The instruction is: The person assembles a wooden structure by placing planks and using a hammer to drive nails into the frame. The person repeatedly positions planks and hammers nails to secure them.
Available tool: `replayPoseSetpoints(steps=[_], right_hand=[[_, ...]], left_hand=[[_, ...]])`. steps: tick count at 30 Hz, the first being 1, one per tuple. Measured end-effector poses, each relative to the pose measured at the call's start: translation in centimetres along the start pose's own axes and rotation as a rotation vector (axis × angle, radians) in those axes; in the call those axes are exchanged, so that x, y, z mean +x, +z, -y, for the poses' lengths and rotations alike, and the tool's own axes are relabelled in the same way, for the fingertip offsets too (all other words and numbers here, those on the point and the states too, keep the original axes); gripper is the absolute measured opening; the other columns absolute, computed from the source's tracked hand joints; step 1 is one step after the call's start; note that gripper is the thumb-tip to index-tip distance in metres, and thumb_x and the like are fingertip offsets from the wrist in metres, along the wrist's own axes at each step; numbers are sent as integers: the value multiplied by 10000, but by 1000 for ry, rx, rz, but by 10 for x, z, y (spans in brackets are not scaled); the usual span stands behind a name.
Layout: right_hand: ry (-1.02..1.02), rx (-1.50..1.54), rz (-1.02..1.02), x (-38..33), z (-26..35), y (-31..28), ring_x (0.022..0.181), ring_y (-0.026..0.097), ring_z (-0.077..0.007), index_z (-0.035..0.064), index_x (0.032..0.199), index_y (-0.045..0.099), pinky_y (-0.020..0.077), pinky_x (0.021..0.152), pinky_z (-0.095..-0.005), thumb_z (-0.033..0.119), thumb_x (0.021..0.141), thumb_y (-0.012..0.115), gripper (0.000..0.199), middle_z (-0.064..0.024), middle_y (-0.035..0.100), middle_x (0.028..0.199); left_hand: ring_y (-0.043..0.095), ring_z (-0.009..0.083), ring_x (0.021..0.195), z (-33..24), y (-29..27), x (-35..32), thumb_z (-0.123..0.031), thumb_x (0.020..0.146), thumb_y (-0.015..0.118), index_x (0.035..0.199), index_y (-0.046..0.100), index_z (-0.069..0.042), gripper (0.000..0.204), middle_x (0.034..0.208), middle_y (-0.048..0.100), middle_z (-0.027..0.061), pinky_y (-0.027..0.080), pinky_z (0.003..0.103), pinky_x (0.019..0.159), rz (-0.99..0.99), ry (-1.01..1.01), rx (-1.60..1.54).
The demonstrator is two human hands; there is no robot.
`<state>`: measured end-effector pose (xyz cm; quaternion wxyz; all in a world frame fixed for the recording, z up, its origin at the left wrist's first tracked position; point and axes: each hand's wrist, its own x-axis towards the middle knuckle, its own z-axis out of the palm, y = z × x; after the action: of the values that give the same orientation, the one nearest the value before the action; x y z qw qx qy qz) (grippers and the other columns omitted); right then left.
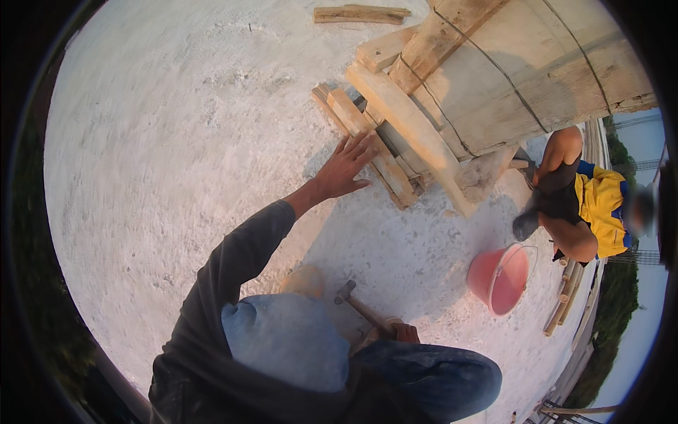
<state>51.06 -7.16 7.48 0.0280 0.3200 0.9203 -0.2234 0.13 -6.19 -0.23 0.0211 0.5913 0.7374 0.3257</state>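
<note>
My left hand (345, 167) reaches forward with its fingers spread, over the near side of several short wooden pieces (385, 166) stacked at the foot of a wooden formwork (487, 92). Its fingertips overlap one plank's edge; whether they touch it I cannot tell. Close to my bent knees, my right hand (405, 333) is closed round the handle of a hammer (367, 311). The hammer's head points away to the left, low over the pale ground. Part of the right hand is hidden behind my leg.
A red bucket (482, 279) with a wire handle stands tilted in view at the right. Behind it a person in a yellow shirt (599, 212) sits beside the formwork. Wooden poles (563, 300) lie at the right, and loose sticks (360, 14) lie at the far edge.
</note>
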Motion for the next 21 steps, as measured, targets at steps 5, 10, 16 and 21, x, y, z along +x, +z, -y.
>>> replayPoseSetpoints(steps=[5, 10, 16, 21], right_hand=[[22, 23, 19, 16, 7, 9, 1162, 608, -388, 115, 1219, 710, 496, 1018, -527, 394, 905, 862, 447, -120, 691, 1214], [35, -60, -33, 26, 13, 7, 1107, 625, -363, 117, 1145, 734, 504, 946, -521, 424, 905, 857, 408, -96, 693, 1163], [77, -1, 7, 23, 14, -1, 1099, 617, -391, 108, 1189, 723, 523, 961, -520, 408, 936, 835, 408, -128, 688, 1170], [33, 55, -40, 21, 13, -9, 1057, 617, -399, 97, 1172, 723, 526, 946, -518, 402, 933, 836, 404, -131, 676, 1125]], left_hand=[[230, 338, 1683, -17, 27, -9, -351, 944, 867, 1593, 524, -134, 766, 1789, 315, 143, 199, 562, 1390, 77, 175, -44], [460, 361, 1547, -31, 11, -11, -364, 966, 849, 1503, 588, -76, 663, 1662, 524, 142, 363, 544, 1287, -141, 146, -157], [611, 397, 1302, -9, -104, 69, -295, 1097, 690, 1385, 639, 24, 433, 1366, 674, 237, 458, 495, 1144, -873, 7, -120], [658, 406, 1238, 27, -194, 177, -445, 1158, 541, 1360, 657, 82, 576, 1323, 699, 272, 499, 490, 1076, -660, -404, -267]])
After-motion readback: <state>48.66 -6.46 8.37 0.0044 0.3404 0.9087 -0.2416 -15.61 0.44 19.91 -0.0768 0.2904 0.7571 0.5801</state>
